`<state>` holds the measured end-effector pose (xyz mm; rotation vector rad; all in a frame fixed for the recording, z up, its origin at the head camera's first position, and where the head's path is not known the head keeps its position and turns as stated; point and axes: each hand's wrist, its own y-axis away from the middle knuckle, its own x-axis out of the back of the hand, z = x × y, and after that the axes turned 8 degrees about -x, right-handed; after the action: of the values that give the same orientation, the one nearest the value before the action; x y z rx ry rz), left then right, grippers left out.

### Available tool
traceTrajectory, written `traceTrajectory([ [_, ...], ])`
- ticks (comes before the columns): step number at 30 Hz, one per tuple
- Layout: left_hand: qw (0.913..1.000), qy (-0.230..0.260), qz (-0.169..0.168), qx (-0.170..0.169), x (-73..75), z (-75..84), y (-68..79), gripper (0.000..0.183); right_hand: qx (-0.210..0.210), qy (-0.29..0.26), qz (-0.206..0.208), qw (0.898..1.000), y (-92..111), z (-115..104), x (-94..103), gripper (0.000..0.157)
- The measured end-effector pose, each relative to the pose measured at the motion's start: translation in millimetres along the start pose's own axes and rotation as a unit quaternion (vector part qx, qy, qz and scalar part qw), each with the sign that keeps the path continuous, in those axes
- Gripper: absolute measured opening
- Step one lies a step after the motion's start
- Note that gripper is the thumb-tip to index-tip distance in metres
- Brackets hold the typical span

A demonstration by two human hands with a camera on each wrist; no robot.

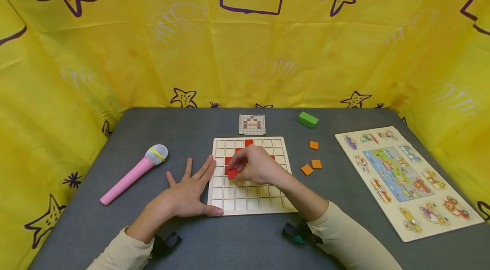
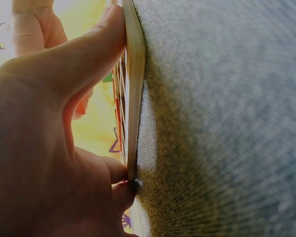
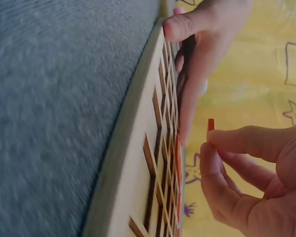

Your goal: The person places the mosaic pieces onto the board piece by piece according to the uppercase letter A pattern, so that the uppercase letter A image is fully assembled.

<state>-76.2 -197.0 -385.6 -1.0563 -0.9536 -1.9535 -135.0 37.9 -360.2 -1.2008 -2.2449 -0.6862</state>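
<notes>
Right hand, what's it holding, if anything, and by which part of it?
A red tile, pinched near one edge by the right hand.

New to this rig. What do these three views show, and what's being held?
No robot here: just a person's two bare hands. The wide picture is from a camera on the head, looking forward and down; the other two are from cameras on the wrists, each close to its own hand.

On the grey table lie a gridded board with red tiles in it, a card, a green block, three orange tiles, a microphone and a puzzle.

The left hand touches the board's left side. The right hand pinches one red tile above the board.
</notes>
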Motion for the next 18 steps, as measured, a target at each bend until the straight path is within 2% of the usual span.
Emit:
traceTrajectory([
  [6,1.0000,0.002,0.003,-0.006,-1.0,-0.1,-1.3,0.134,-0.025,0.006,-0.010,1.000,-3,2,-8.7,0.026],
  [18,1.0000,0.002,0.005,-0.008,0.6,0.6,-0.4,0.134,-0.037,0.012,-0.015,0.999,-4,1,-16.6,0.021],
])
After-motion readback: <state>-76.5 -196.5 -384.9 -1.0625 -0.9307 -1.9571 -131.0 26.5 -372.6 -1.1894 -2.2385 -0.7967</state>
